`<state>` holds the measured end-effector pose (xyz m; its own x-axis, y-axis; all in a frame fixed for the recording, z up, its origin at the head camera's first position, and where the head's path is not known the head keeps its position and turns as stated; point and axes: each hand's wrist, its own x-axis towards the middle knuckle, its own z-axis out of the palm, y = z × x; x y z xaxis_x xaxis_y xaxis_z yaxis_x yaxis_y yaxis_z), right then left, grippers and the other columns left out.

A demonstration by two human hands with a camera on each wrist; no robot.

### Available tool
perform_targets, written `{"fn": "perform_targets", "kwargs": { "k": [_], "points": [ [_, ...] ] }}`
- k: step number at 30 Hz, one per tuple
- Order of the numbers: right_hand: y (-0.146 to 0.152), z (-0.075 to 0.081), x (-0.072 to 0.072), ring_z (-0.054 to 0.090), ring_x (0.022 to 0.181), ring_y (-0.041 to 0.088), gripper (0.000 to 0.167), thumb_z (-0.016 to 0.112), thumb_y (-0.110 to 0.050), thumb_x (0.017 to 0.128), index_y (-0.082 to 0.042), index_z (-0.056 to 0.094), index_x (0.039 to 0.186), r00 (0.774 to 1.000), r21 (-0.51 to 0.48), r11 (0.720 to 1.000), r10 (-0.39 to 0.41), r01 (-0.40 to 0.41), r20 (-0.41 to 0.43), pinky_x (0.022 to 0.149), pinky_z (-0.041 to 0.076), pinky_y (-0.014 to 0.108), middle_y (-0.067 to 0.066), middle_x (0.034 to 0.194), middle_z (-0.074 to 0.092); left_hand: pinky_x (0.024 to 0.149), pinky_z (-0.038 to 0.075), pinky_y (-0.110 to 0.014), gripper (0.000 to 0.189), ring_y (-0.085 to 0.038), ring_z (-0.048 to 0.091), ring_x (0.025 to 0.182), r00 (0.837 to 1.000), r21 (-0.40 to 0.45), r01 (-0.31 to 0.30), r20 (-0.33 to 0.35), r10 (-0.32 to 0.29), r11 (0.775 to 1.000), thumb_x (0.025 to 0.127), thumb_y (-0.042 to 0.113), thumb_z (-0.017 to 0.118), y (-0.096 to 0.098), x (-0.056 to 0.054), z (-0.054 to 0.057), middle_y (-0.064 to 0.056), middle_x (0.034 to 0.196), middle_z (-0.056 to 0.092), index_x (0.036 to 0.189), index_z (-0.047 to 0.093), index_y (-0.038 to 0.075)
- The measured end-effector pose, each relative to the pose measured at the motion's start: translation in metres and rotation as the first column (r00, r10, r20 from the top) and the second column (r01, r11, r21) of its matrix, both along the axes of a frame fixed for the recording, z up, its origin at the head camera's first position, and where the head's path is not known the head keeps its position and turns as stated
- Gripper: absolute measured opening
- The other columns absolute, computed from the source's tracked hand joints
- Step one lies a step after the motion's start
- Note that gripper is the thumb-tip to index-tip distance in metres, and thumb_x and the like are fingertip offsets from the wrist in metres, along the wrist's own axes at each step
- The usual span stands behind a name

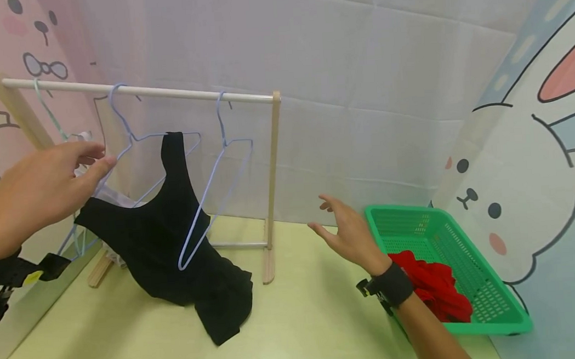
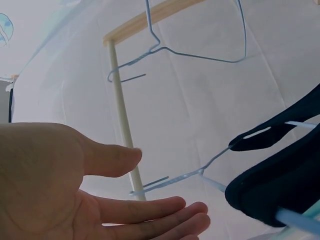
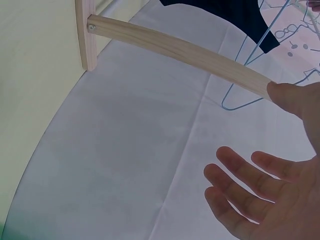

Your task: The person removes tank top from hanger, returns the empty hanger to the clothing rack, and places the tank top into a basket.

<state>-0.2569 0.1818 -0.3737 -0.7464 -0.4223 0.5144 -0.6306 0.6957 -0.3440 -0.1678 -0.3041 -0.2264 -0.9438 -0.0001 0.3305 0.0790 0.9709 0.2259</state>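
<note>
A black sleeveless top point(image 1: 168, 241) hangs by its straps on a blue wire hanger point(image 1: 124, 121), which is hooked over the rack's white rod point(image 1: 173, 92). My left hand point(image 1: 50, 186) is beside that hanger at the left, its fingers loosely bent; in the left wrist view the palm point(image 2: 40, 180) shows nothing in it. Right of the top, a second blue hanger point(image 1: 209, 190) hangs bare on the rod. My right hand point(image 1: 347, 231) is in the air between the rack and the green basket, fingers spread and holding nothing. A red cloth point(image 1: 437, 285) lies crumpled in the basket.
The green plastic basket point(image 1: 481, 277) stands at the right by the printed wall. The rack's wooden post point(image 1: 273, 175) rises from the pale yellow table point(image 1: 296, 321). At the rod's left end hangs a pale green hanger point(image 1: 48, 109) with a whitish garment behind my left hand.
</note>
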Motion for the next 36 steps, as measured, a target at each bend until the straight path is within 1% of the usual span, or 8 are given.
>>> {"fn": "perform_targets", "kwargs": {
  "k": [6,12,17,21,27,29,33,36],
  "points": [
    [-0.014,0.0,-0.014,0.064,0.122,0.042,0.067,0.079,-0.029,0.101,0.0,0.049,0.154,0.998,-0.047,0.998,0.042,-0.041,0.036,0.1,0.054,0.058,0.022,0.132,0.068,0.086,0.045,-0.078,0.07,-0.067,0.051,0.12,0.995,-0.047,0.007,0.104,-0.002,0.999,0.116,0.049,0.037,-0.013,-0.015,0.006,-0.043,0.143,0.052,0.149,0.043,-0.013],
    [-0.025,-0.004,-0.024,0.063,0.123,0.04,0.066,0.079,-0.029,0.101,-0.001,0.05,0.153,0.998,-0.084,0.995,0.052,-0.048,0.043,0.101,0.053,0.058,0.02,0.132,0.068,0.093,0.042,-0.078,0.074,-0.065,0.051,0.123,0.988,-0.052,0.012,0.154,-0.004,0.999,0.116,0.051,0.033,-0.018,-0.024,0.008,-0.042,0.143,0.053,0.149,0.043,-0.014],
    [-0.032,-0.005,-0.031,0.062,0.126,0.041,0.065,0.078,-0.029,0.101,-0.001,0.05,0.153,0.995,-0.103,0.992,0.074,-0.067,0.06,0.103,0.051,0.059,0.021,0.134,0.067,0.092,0.044,-0.077,0.076,-0.064,0.053,0.123,0.984,-0.074,0.027,0.18,-0.013,0.997,0.115,0.052,0.035,-0.018,-0.026,0.012,-0.043,0.143,0.052,0.15,0.041,-0.015],
    [-0.041,-0.004,-0.035,0.059,0.133,0.042,0.069,0.076,-0.031,0.102,0.0,0.046,0.156,0.992,-0.097,0.992,0.093,-0.085,0.081,0.109,0.048,0.06,0.023,0.143,0.062,0.092,0.045,-0.078,0.08,-0.065,0.052,0.124,0.979,-0.094,0.027,0.205,-0.008,0.995,0.114,0.055,0.039,-0.017,-0.03,0.013,-0.044,0.144,0.049,0.15,0.039,-0.017],
    [-0.059,-0.002,-0.044,0.05,0.146,0.04,0.077,0.073,-0.034,0.104,0.0,0.037,0.163,0.988,-0.078,0.99,0.122,-0.114,0.099,0.119,0.041,0.058,0.022,0.158,0.052,0.093,0.044,-0.078,0.086,-0.065,0.052,0.125,0.969,-0.114,0.036,0.247,-0.007,0.993,0.113,0.059,0.035,-0.018,-0.04,0.014,-0.045,0.145,0.048,0.15,0.037,-0.019],
    [-0.066,-0.001,-0.049,0.049,0.147,0.039,0.078,0.072,-0.034,0.105,-0.001,0.035,0.164,0.986,-0.083,0.989,0.131,-0.123,0.105,0.119,0.04,0.058,0.021,0.159,0.05,0.094,0.045,-0.078,0.084,-0.066,0.053,0.125,0.969,-0.114,0.057,0.246,-0.027,0.992,0.114,0.056,0.033,-0.02,-0.044,0.014,-0.045,0.144,0.049,0.149,0.04,-0.019],
    [-0.081,-0.001,-0.059,0.048,0.147,0.037,0.078,0.07,-0.035,0.106,-0.003,0.031,0.166,0.978,-0.116,0.984,0.151,-0.135,0.144,0.119,0.041,0.059,0.021,0.159,0.05,0.094,0.047,-0.078,0.072,-0.068,0.054,0.123,0.966,-0.085,0.122,0.237,-0.099,0.989,0.117,0.043,0.033,-0.02,-0.052,0.014,-0.048,0.138,0.052,0.144,0.046,-0.022],
    [-0.089,-0.002,-0.062,0.048,0.147,0.036,0.078,0.069,-0.037,0.107,-0.005,0.03,0.166,0.969,-0.144,0.981,0.16,-0.134,0.187,0.118,0.041,0.059,0.02,0.157,0.051,0.091,0.051,-0.076,0.063,-0.066,0.059,0.117,0.962,-0.054,0.16,0.231,-0.144,0.986,0.118,0.034,0.036,-0.019,-0.054,0.014,-0.047,0.128,0.06,0.14,0.05,-0.023]
  ]
}}
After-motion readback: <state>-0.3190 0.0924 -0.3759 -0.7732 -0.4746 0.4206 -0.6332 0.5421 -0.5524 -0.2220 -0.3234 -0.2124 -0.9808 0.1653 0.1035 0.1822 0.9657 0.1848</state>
